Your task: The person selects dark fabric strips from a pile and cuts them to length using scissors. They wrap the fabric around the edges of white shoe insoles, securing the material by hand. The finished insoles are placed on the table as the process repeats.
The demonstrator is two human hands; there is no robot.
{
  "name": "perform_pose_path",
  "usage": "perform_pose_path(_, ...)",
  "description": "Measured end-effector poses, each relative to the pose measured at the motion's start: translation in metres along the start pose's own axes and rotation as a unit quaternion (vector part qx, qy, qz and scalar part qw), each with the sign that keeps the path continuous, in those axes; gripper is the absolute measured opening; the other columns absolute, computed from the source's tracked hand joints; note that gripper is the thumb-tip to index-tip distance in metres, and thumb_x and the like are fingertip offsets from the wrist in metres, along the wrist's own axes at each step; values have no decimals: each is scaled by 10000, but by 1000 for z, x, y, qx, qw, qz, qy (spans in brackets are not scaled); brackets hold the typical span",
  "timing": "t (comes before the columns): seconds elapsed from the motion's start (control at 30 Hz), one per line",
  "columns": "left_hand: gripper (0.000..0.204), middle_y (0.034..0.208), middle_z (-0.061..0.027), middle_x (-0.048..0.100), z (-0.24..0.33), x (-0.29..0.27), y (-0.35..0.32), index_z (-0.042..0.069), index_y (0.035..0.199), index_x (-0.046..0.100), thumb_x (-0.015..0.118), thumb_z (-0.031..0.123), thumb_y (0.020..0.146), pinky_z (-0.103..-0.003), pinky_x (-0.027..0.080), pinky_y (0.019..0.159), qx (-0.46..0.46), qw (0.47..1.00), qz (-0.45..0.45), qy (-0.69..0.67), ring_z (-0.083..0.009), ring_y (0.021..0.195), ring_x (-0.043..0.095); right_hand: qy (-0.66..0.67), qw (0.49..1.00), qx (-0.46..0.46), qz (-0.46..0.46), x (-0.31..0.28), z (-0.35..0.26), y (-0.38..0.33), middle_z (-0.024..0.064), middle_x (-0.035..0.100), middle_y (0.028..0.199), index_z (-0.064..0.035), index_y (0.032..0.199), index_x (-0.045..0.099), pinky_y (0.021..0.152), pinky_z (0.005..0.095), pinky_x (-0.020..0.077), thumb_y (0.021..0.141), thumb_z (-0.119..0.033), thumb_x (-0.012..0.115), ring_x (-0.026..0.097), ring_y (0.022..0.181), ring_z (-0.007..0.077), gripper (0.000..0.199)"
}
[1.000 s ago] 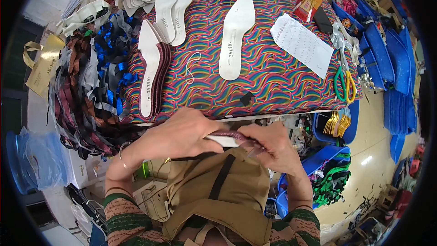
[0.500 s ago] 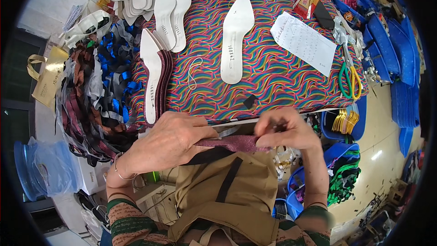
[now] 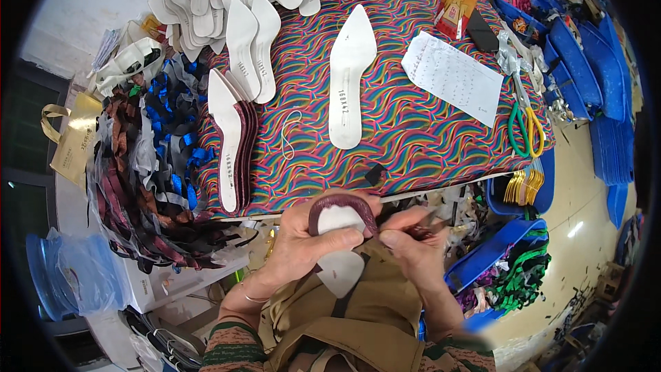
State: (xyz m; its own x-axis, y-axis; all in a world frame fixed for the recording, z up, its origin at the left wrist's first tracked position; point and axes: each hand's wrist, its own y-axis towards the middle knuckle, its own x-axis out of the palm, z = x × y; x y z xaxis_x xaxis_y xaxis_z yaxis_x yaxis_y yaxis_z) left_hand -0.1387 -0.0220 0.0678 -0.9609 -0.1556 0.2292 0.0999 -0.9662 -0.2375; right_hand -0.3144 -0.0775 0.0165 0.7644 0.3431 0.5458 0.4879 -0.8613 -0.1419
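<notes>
Left hand (image 3: 303,248) grips a white pointed shoe insole (image 3: 339,244) with a dark maroon fabric strip (image 3: 342,202) wrapped round its heel end, thumb pressed across the insole's face and fingers closed behind it, held over the lap just below the table edge. Right hand (image 3: 413,238) sits just beside it, thumb and fingertips pinched together on the maroon strip's loose end at the insole's right edge. Above them the table's wavy multicoloured striped cloth (image 3: 420,131) carries another white pointed insole (image 3: 348,76), a sheet of white paper (image 3: 452,76) and green-handled scissors (image 3: 527,127).
</notes>
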Motion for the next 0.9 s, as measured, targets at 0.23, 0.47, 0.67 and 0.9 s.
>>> perform_pose_path(0.23,346,1034,-215,684,-3,5,11,-90,1216,547,566,127,947,-411,536,893,53,992,44,-104,-299,1043,650,-29,998,27,-44,8,18,9,55,664,789,5,888,676,500,214,411,815,-5,736,537,587,56,96)
perform_pose_path(0.47,288,886,-201,683,-7,-6,15,-84,1160,567,515,134,979,-374,586,681,28,988,46,-144,-272,760,700,-160,980,18,-118,-4,10,4,47,705,825,17,904,706,623,214,476,827,-24,727,590,700,52,89)
perform_pose_path(0.67,272,841,-152,663,-17,-10,24,-62,1115,577,486,166,999,-383,546,605,20,925,-54,-375,-238,656,655,-279,934,-45,-217,-6,-1,11,66,672,764,15,939,665,601,238,489,778,21,713,614,668,83,168)
perform_pose_path(0.9,943,1338,-263,499,-23,-6,27,-33,1455,243,775,344,774,-479,411,1053,-3,980,-60,-191,-392,1278,468,-325,914,-145,-195,-11,3,26,60,602,695,6,946,631,539,262,454,686,3,725,562,588,130,277)
